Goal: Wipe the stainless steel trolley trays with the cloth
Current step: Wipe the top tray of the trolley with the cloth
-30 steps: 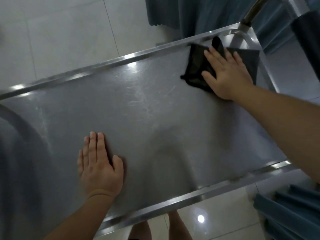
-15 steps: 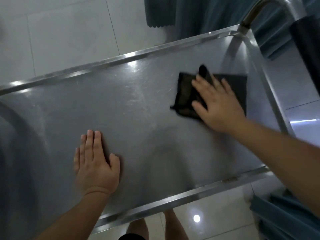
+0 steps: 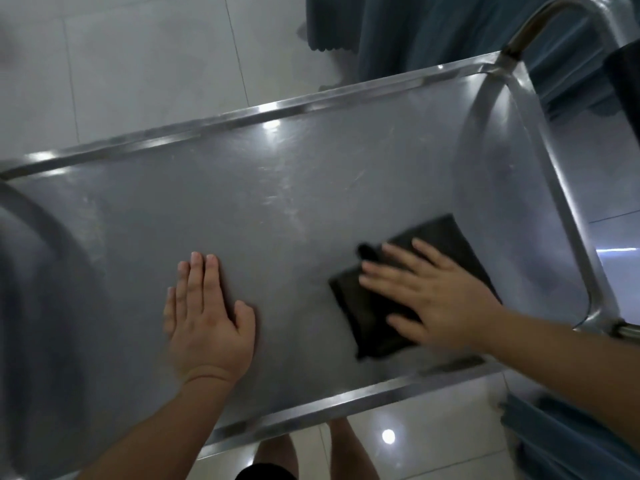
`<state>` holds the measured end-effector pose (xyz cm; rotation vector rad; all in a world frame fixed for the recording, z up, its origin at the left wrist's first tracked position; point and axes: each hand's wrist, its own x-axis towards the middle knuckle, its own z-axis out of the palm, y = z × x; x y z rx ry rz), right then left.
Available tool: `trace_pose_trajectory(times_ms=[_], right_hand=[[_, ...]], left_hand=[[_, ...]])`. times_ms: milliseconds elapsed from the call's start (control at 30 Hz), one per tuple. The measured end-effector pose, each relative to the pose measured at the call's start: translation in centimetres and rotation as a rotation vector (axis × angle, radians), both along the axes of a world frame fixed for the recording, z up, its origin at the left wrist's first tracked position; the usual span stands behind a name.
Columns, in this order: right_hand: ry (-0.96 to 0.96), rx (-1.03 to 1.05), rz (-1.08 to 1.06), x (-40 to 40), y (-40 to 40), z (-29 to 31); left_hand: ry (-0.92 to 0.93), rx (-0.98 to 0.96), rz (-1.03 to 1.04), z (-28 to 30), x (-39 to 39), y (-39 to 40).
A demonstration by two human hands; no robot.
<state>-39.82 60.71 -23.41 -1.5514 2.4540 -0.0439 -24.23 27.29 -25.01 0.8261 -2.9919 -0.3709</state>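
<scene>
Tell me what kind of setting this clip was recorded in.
Likely a clinic or hospital room, though that is a guess. A stainless steel trolley tray stands on a glossy tiled floor, and blue-green curtains hang beside it. The right hand presses a dark cloth on the tray.

I see bare steel across the tray (image 3: 311, 209) from 9 to 1 o'clock, open for a sweep. My left hand (image 3: 207, 317) lies flat at 7 o'clock and my right hand (image 3: 429, 299) presses the cloth (image 3: 374, 323) at 4. The raised rim and the handle post (image 3: 533, 29) at 2 o'clock close off the edges.
</scene>
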Motion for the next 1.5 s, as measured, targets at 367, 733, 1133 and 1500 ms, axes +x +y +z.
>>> trace_pose_trajectory(times_ms=[367, 733, 1133, 1500], right_hand=[[0.01, -0.051, -0.552, -19.0, -16.6, 0.3], [-0.012, -0.031, -0.323, -2.4, -11.9, 0.2], [-0.074, 0.023, 0.144, 5.9, -9.4, 0.2], [-0.024, -0.035, -0.339, -11.5, -29.3, 0.4]], left_hand=[[0.014, -0.033, 0.0, -0.7, 0.1, -0.3], [-0.025, -0.005, -0.008, -0.6, 0.3, -0.3], [0.005, -0.01, -0.017, -0.5, 0.3, 0.0], [0.027, 0.007, -0.019, -0.4, 0.2, -0.2]])
